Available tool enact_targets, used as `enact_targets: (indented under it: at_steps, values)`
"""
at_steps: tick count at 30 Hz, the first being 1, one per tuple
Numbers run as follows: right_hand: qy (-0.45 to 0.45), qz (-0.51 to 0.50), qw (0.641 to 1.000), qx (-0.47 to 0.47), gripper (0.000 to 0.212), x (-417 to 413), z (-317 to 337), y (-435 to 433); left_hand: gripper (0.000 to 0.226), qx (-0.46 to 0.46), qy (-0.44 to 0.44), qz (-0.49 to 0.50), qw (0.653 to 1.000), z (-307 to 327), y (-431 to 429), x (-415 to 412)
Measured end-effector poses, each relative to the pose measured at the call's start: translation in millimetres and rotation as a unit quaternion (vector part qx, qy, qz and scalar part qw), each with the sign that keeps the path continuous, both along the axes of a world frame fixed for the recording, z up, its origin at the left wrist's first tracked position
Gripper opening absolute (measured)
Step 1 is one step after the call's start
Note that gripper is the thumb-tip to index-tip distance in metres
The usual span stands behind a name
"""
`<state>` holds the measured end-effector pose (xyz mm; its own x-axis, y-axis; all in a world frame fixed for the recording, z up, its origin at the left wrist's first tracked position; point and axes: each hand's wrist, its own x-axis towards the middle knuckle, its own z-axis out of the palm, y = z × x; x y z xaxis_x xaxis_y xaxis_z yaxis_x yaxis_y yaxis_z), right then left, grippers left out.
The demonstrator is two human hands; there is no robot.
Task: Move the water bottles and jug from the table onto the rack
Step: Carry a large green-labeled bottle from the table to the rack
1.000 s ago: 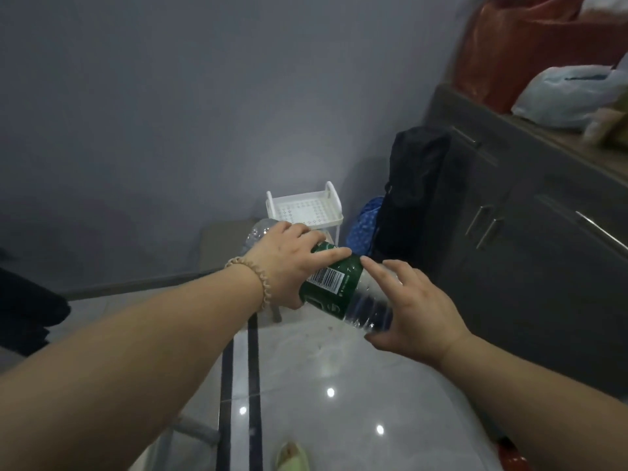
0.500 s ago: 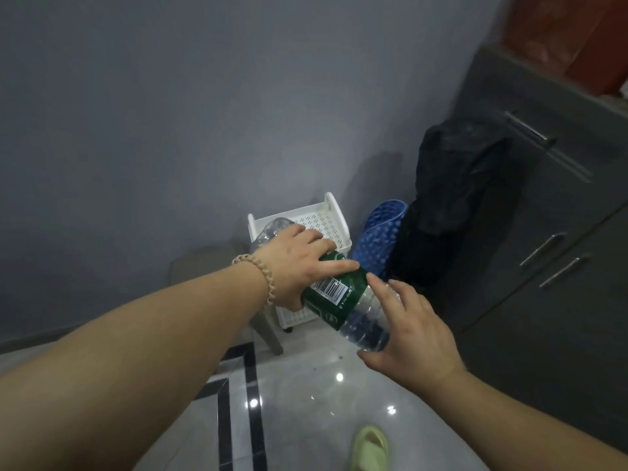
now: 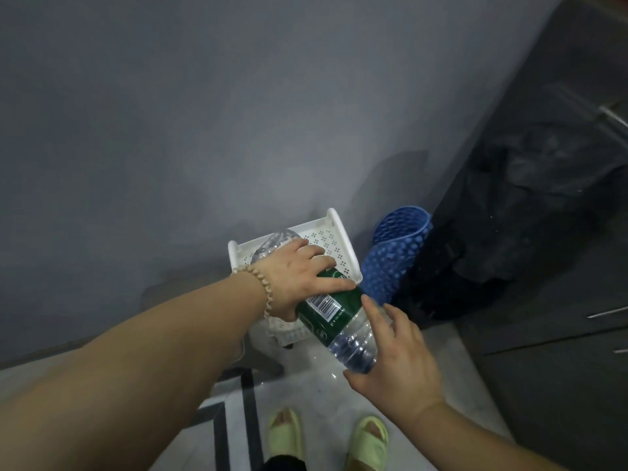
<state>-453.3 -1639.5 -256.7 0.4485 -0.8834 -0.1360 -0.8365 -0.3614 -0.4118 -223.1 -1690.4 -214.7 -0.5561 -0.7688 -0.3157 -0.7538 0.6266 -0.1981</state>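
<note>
A large clear water bottle [image 3: 334, 316] with a green label lies tilted in the air, its neck end pointing up-left over the rack. My left hand [image 3: 302, 275], with a bead bracelet at the wrist, grips the bottle's upper half from above. My right hand [image 3: 390, 365] cups its base from below and the right. The white perforated rack [image 3: 343, 239] stands on the floor by the grey wall, right behind and under the bottle; its top shelf shows, while the lower part is mostly hidden by the bottle and my arm.
A blue dotted mat [image 3: 394, 253] leans to the right of the rack, next to a black bag [image 3: 509, 232] and a dark cabinet [image 3: 560, 368]. My feet in pale green slippers [image 3: 326, 436] stand on the glossy white floor.
I have stepped closer to the rack and look down more steeply; the rack is now larger in view. Both hands carried the bottle forward over the rack's top shelf.
</note>
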Motion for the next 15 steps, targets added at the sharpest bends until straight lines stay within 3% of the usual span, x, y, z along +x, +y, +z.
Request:
enact_targets:
  at_steps: [8,15]
  values:
    - [0.006,-0.122,0.992,0.016,0.119,65,-51,-43,0.107,0.037,0.015,-0.104,0.994,-63,-95,46]
    - [0.032,-0.169,0.984,0.05,0.113,102,-90,-69,0.106,0.055,0.028,-0.156,0.986,-118,-144,70]
